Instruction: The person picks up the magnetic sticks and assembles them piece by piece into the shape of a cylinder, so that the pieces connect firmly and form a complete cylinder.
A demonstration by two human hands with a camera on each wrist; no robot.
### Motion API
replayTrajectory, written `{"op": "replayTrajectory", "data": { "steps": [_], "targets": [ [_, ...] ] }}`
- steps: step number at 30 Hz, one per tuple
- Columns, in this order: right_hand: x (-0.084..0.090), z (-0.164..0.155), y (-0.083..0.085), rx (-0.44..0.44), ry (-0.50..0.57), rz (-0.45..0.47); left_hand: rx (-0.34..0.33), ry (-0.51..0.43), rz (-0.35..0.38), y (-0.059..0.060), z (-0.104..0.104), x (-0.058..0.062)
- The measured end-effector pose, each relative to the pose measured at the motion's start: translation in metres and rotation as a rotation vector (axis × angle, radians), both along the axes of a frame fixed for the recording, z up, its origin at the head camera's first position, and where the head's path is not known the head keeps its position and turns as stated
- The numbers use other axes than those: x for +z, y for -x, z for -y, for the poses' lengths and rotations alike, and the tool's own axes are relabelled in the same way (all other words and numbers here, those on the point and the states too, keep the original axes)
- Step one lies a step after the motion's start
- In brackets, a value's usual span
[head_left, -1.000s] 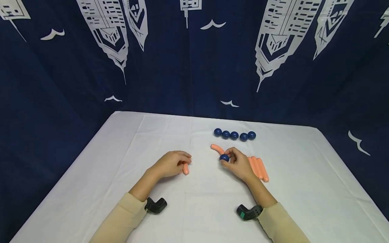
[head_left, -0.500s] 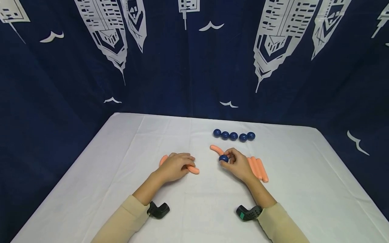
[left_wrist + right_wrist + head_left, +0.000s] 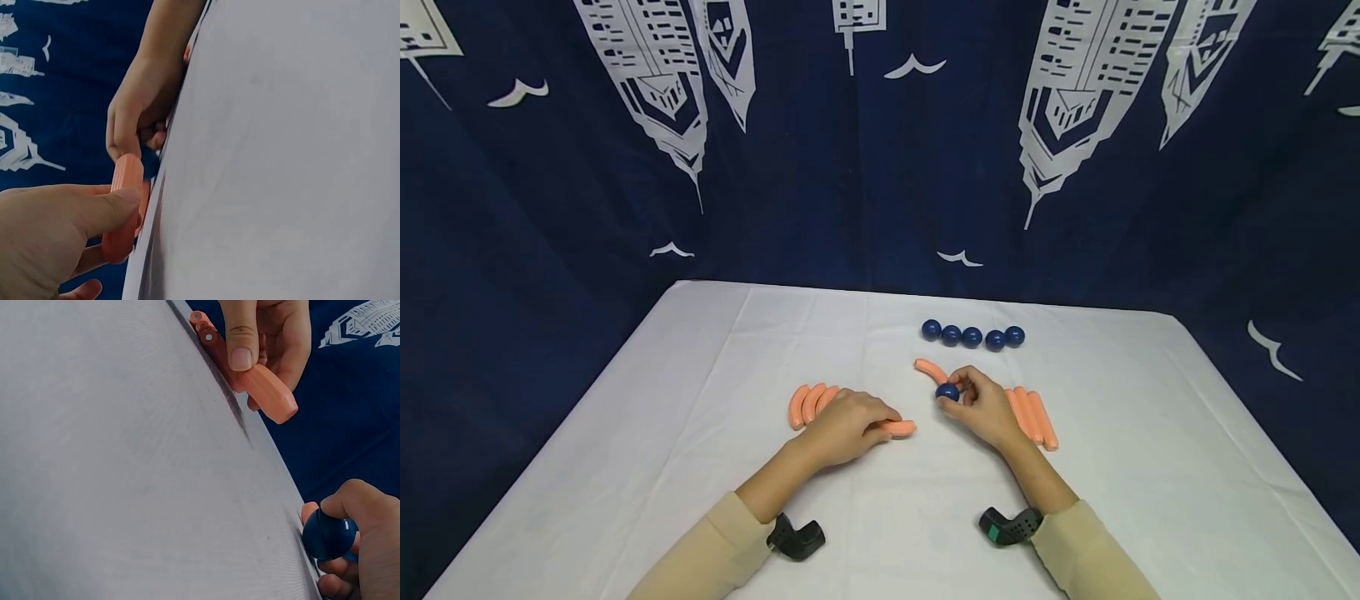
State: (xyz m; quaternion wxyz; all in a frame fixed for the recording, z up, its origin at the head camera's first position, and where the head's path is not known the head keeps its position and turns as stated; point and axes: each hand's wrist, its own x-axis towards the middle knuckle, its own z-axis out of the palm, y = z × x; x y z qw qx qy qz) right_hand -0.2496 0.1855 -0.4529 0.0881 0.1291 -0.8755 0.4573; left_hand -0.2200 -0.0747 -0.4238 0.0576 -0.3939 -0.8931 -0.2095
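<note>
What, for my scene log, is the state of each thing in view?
Orange piece: pinched in left hand
Blue ball: pinched in right hand
Five other balls: resting in a row
Three curved pieces: lying side by side
Three straight pieces: lying side by side, partly hidden
Single curved piece: partly hidden
White cloth: creased

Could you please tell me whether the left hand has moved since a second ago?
Yes. In the head view, against the row of blue balls, the left hand has shifted right, toward the right hand, and slightly away from the row.
</note>
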Motion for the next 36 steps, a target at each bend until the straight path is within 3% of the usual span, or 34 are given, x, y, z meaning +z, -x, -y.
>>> {"op": "replayTrajectory", "data": {
  "steps": [8, 19, 27, 36],
  "targets": [
    [-0.001, -0.001, -0.001, -0.001, -0.018, 0.001, 0.007, -0.051, -0.014, -0.005, -0.02, -0.009],
    [-0.002, 0.0, 0.001, 0.01, -0.019, -0.013, 0.073, -0.045, -0.028, 0.006, -0.048, -0.013],
    [-0.001, -0.002, 0.001, -0.011, -0.033, -0.02, 0.093, -0.106, -0.068, 0.008, -0.055, -0.02],
    [0.0, -0.001, 0.001, 0.0, -0.05, -0.007, 0.115, -0.169, -0.059, 0.007, -0.054, -0.027]
  ]
}}
